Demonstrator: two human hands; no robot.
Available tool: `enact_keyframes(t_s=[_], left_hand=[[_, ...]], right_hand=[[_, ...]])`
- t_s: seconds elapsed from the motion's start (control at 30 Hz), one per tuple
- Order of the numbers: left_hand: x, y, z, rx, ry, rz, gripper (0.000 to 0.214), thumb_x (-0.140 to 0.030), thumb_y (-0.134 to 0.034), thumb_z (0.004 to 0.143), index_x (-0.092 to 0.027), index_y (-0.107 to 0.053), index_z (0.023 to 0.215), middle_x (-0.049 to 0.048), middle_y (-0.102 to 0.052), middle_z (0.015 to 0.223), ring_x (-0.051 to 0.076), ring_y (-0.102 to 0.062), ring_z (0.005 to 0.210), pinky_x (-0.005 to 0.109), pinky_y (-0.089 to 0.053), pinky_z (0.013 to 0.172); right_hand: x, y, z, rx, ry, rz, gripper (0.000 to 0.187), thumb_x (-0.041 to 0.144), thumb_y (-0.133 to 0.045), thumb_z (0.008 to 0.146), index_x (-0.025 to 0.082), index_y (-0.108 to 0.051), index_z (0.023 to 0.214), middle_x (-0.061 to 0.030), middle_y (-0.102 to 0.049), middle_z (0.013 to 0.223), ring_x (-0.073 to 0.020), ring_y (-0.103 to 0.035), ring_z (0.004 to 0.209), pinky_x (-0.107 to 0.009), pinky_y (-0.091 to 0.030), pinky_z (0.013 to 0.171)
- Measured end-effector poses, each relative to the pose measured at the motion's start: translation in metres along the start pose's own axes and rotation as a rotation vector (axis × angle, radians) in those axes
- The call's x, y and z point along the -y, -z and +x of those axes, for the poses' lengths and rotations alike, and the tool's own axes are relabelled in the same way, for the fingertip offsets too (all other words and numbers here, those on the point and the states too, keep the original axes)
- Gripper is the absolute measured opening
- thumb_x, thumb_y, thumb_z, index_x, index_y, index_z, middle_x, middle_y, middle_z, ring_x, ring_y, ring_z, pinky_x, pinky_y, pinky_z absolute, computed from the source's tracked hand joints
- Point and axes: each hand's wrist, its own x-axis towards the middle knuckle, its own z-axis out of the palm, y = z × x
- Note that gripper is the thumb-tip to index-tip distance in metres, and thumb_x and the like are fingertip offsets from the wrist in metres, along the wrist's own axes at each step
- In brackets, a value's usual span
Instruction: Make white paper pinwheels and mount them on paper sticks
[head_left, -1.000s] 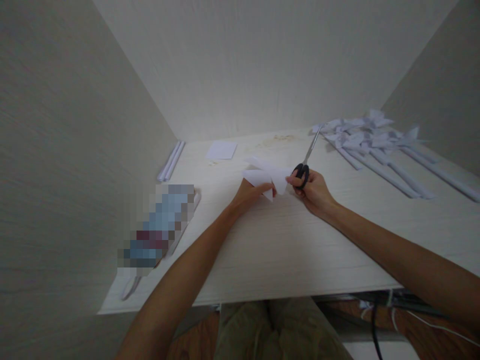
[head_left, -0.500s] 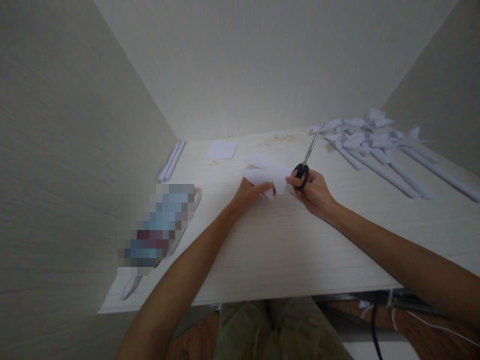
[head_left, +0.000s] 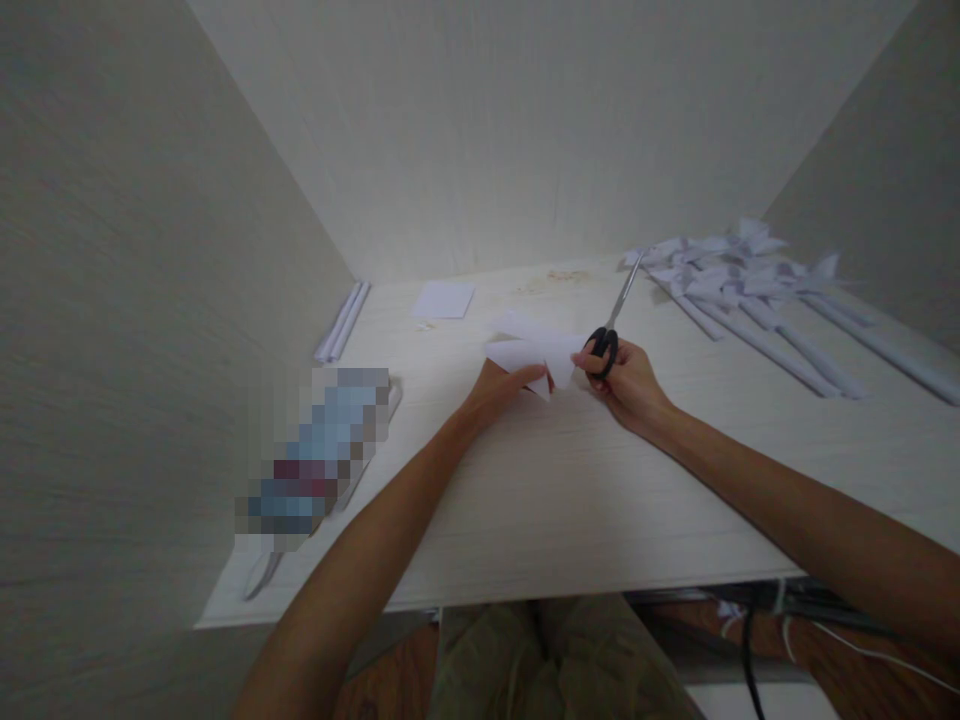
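My left hand (head_left: 491, 393) is closed on a piece of white paper (head_left: 517, 352), its thumb on top near the lower edge. The paper has cuts that split it into flaps. In my right hand (head_left: 636, 388) are scissors (head_left: 613, 338) with black handles, their blades shut and pointing away from me. The thumb and finger of that same hand also pinch the right-hand flap of the paper. Fingers beneath the paper are partly hidden.
A square white sheet (head_left: 444, 300) lies behind on the white table (head_left: 525, 520). Rolled paper sticks (head_left: 345, 322) rest at the left, near a pixelated object (head_left: 330, 440). Several paper pinwheels (head_left: 735, 275) on sticks lie at the right. Walls rise left, behind and right.
Very little differs. The paper flaps between my hands have shifted slightly, while both hands and the scissors keep almost the same place.
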Motion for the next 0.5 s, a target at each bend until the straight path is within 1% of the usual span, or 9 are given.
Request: enact_keyframes(t_s=[0.1, 0.23, 0.3, 0.37, 0.43, 0.5], left_hand=[[-0.004, -0.002, -0.001, -0.043, 0.032, -0.008, 0.012, -0.022, -0.062, 0.058, -0.013, -0.057, 0.065, 0.0017, -0.063, 0.059, 0.012, -0.057, 0.054, 0.025, -0.047, 0.057], [-0.007, -0.003, 0.0, -0.129, 0.081, -0.052, 0.022, -0.023, -0.066, 0.053, -0.014, -0.06, 0.071, 0.0033, -0.065, 0.072, 0.014, -0.059, 0.065, 0.027, -0.048, 0.061], [-0.004, -0.002, 0.004, -0.163, 0.077, -0.155, 0.025, -0.026, -0.066, 0.053, -0.014, -0.06, 0.074, 0.0033, -0.065, 0.077, 0.014, -0.059, 0.069, 0.027, -0.048, 0.063], [-0.002, 0.001, 0.007, -0.232, 0.081, -0.254, 0.025, -0.027, -0.066, 0.054, -0.014, -0.059, 0.074, 0.0027, -0.064, 0.076, 0.014, -0.058, 0.068, 0.027, -0.047, 0.063], [0.0, 0.003, 0.01, -0.306, 0.091, -0.296, 0.025, -0.026, -0.066, 0.052, -0.014, -0.058, 0.072, 0.0023, -0.063, 0.072, 0.013, -0.057, 0.066, 0.026, -0.047, 0.061], [0.0, 0.005, 0.01, -0.343, 0.095, -0.306, 0.026, -0.024, -0.067, 0.05, -0.013, -0.057, 0.071, 0.0023, -0.062, 0.07, 0.013, -0.056, 0.064, 0.025, -0.046, 0.059]], right_hand=[[0.001, -0.001, -0.001, -0.011, 0.003, -0.011, 0.027, 0.023, -0.073, 0.052, 0.017, -0.048, 0.056, 0.0092, -0.041, 0.044, -0.0011, -0.033, 0.034, -0.017, -0.02, 0.032], [0.0, 0.001, 0.0, -0.023, 0.02, -0.031, 0.025, 0.023, -0.072, 0.053, 0.017, -0.048, 0.057, 0.009, -0.041, 0.045, -0.0019, -0.032, 0.035, -0.018, -0.02, 0.032], [-0.001, 0.003, 0.002, -0.025, 0.06, -0.063, 0.024, 0.023, -0.071, 0.054, 0.018, -0.048, 0.057, 0.0087, -0.042, 0.045, -0.0023, -0.032, 0.035, -0.018, -0.021, 0.032], [-0.003, 0.005, 0.005, -0.023, 0.127, -0.121, 0.023, 0.023, -0.071, 0.055, 0.018, -0.049, 0.058, 0.0082, -0.043, 0.047, -0.0026, -0.033, 0.037, -0.018, -0.023, 0.034], [-0.003, 0.007, 0.006, -0.01, 0.187, -0.184, 0.023, 0.024, -0.072, 0.055, 0.018, -0.05, 0.058, 0.0077, -0.044, 0.048, -0.0032, -0.034, 0.04, -0.018, -0.026, 0.037], [-0.002, 0.007, 0.007, 0.005, 0.219, -0.238, 0.024, 0.026, -0.072, 0.054, 0.018, -0.051, 0.059, 0.0072, -0.044, 0.05, -0.0041, -0.036, 0.043, -0.018, -0.029, 0.039]])
